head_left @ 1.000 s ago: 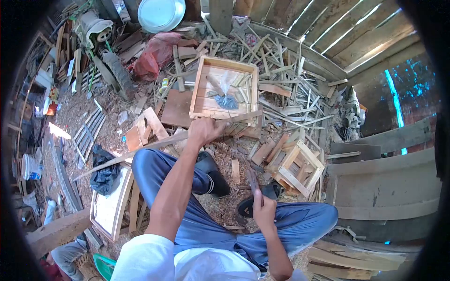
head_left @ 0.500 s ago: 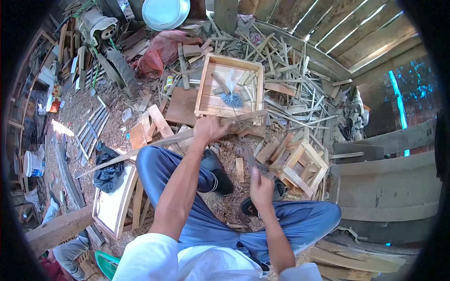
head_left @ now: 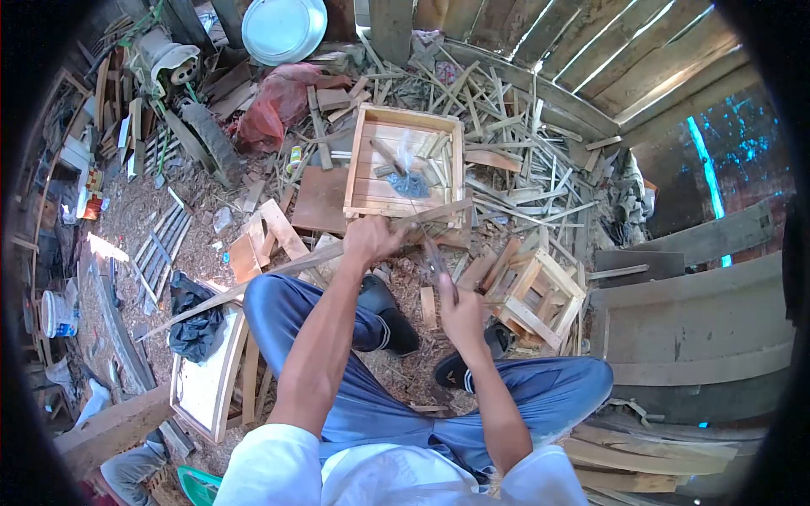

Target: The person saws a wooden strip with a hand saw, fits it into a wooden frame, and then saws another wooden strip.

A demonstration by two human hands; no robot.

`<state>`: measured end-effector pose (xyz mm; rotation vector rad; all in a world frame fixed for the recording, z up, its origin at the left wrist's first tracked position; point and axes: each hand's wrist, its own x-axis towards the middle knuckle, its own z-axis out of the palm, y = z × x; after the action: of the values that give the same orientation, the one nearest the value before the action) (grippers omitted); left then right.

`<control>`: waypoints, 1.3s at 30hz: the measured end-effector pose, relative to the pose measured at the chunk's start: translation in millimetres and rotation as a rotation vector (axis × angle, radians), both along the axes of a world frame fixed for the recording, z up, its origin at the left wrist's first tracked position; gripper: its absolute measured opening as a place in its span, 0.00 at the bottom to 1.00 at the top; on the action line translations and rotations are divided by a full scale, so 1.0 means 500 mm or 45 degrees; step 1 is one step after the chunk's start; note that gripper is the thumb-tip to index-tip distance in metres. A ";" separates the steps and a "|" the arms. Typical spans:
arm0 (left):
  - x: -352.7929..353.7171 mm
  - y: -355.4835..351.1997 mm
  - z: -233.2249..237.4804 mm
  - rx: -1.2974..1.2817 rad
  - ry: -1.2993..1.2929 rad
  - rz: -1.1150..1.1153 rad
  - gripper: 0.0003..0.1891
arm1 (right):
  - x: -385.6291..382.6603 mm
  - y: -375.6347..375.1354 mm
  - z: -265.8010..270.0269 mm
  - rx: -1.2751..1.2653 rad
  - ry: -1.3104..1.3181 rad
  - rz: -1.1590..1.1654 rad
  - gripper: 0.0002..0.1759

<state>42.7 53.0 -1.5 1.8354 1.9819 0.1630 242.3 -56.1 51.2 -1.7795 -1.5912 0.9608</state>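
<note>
A long thin wooden strip (head_left: 287, 266) slants from the lower left up to the near edge of a shallow wooden box (head_left: 349, 169). My left hand (head_left: 371, 242) is wrapped round the strip close to its upper end. In my closed right hand (head_left: 462, 319) is a narrow dark hand tool (head_left: 435, 257), its far end just below the strip; its exact kind I cannot tell. Inside the box lie a clear plastic bag of small blue-grey pieces (head_left: 408, 184) and several short wood offcuts (head_left: 437, 160).
A small wooden frame (head_left: 540, 308) stands by my right foot. Wood scraps (head_left: 531, 181) are heaped behind the box. At left lie a white-faced panel (head_left: 207, 384) and a black plastic bag (head_left: 190, 325). A red bag (head_left: 274, 105) and white basin (head_left: 284, 29) are farther back.
My right hand and its tool have moved up and slightly left, closer to the strip. My left hand keeps its hold on the strip. The whole view has shifted slightly.
</note>
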 end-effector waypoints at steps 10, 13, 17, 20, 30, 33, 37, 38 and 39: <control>0.008 -0.005 -0.008 0.141 -0.082 0.066 0.35 | 0.010 -0.005 0.009 0.053 -0.114 0.013 0.23; 0.002 -0.003 -0.001 0.061 -0.045 0.007 0.38 | 0.029 -0.053 0.029 0.040 -0.066 -0.011 0.24; 0.003 -0.006 -0.010 0.093 -0.051 0.021 0.39 | 0.080 -0.126 0.045 0.004 -0.016 -0.014 0.29; 0.008 -0.009 -0.005 0.047 -0.028 0.015 0.39 | 0.030 -0.045 -0.007 0.057 -0.096 0.009 0.30; 0.009 -0.007 -0.020 0.114 0.006 0.024 0.40 | 0.042 -0.102 0.018 -0.006 -0.073 -0.034 0.20; 0.007 0.004 -0.017 0.146 -0.026 0.023 0.37 | 0.014 -0.016 -0.026 0.141 -0.140 0.048 0.22; 0.000 0.005 -0.017 0.113 -0.018 -0.013 0.35 | 0.064 -0.110 0.020 0.196 0.037 0.004 0.24; -0.001 0.006 -0.012 0.116 -0.018 -0.001 0.35 | 0.078 -0.138 0.020 0.247 0.061 0.010 0.25; 0.004 0.002 -0.008 0.128 -0.022 0.019 0.35 | 0.075 -0.125 0.013 0.242 0.061 0.027 0.25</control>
<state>44.5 53.9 -5.6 1.8746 2.0093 0.2867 279.9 -118.5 57.9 -1.6021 -1.6170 0.8254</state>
